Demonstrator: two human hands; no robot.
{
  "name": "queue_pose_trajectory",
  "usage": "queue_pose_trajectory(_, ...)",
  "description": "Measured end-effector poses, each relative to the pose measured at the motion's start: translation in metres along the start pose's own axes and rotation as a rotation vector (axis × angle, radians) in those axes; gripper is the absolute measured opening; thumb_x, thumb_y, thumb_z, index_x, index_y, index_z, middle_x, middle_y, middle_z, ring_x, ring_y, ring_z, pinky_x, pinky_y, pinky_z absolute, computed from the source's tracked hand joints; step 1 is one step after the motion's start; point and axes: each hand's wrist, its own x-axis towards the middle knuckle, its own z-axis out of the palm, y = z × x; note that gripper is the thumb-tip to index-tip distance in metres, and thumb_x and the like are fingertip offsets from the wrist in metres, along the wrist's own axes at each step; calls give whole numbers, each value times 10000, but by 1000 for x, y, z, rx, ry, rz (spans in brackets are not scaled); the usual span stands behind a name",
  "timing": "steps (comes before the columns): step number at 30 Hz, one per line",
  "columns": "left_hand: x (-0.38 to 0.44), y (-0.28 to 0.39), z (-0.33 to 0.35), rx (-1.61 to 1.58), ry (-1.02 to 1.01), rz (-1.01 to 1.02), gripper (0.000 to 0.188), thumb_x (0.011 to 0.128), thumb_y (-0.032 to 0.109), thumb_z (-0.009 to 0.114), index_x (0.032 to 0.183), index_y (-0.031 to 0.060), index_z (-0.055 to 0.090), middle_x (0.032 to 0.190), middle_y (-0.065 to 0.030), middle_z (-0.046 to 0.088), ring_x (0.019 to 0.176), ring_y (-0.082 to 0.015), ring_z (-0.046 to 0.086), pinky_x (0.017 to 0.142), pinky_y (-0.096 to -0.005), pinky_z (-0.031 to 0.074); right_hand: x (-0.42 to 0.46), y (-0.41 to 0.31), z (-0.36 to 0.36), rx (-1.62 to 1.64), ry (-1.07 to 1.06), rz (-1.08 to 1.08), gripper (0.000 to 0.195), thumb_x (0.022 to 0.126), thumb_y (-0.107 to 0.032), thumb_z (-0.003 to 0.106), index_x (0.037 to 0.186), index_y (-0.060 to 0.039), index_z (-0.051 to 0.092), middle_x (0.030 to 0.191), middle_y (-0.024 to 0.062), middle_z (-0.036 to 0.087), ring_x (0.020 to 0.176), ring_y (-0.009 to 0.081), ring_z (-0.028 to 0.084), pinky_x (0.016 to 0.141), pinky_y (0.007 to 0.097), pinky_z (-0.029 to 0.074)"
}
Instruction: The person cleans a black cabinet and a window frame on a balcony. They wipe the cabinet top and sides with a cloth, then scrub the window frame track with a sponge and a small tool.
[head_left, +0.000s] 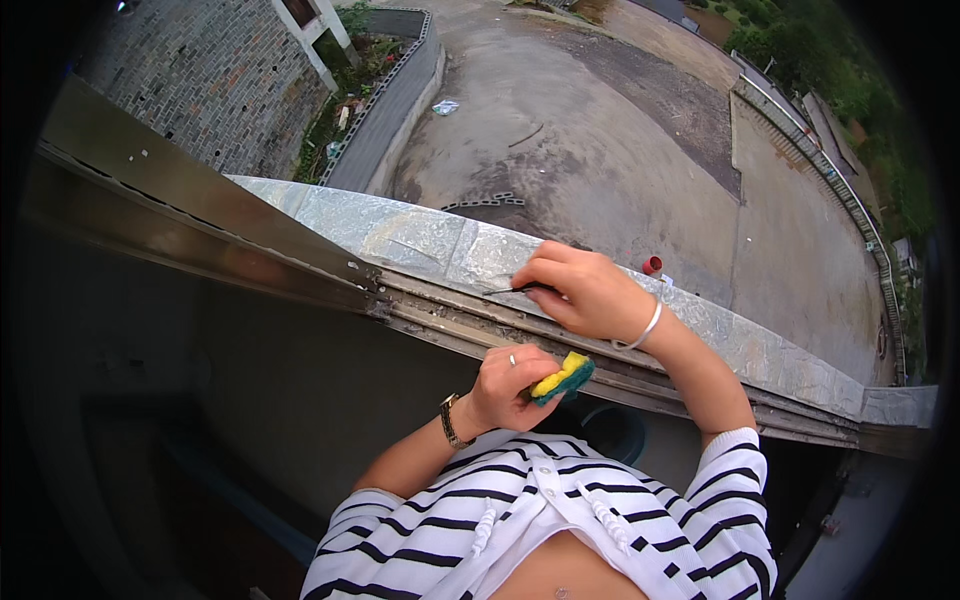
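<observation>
My left hand (517, 386) grips a yellow sponge with a green scouring side (564, 377), held at the inner edge of the window track. Between the thumb and fingers of my right hand (589, 291) is a thin dark-handled tool (531, 287), perhaps a small screwdriver; its slim metal shaft points left over the outer edge of the track. Dirt and grit lie in the grooves of the metal sliding-window track (450, 307), which runs beneath and between both hands. The tool's handle is partly hidden by my fingers.
Outside the track runs a grey stone ledge (412, 236), with a drop to a concrete yard (600, 150) beyond. A red cylindrical object (652, 265) shows past the ledge. The window frame (217, 217) stands at left. A round dark container (616, 435) is below, near my body.
</observation>
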Motion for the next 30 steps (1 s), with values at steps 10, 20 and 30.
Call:
queue_pose_trajectory(10,-50,6,-44,258,271,-188,199,727,26,670,890,-4,559,717,-150,622,575,-255,603,553,-319,488,55,-8,22,-264,-594,-123,163,737,-85,619,900,-70,624,891,117,574,807,327,622,683,425,508)
queue_pose_trajectory(20,-49,2,-41,247,237,-212,209,742,33,662,911,-10,545,729,-153,621,602,-250,602,590,-323,498,81,4,81,-131,-393,-255,194,726,-96,634,917,-80,662,888,103,595,843,311,633,674,416,504)
queue_pose_trajectory(30,-47,-4,-43,256,293,-206,233,728,33,692,913,2,554,732,-148,623,587,-259,607,556,-319,493,112,20,88,-151,-263,-265,161,772,-78,615,929,-93,649,876,90,586,800,312,620,664,419,501)
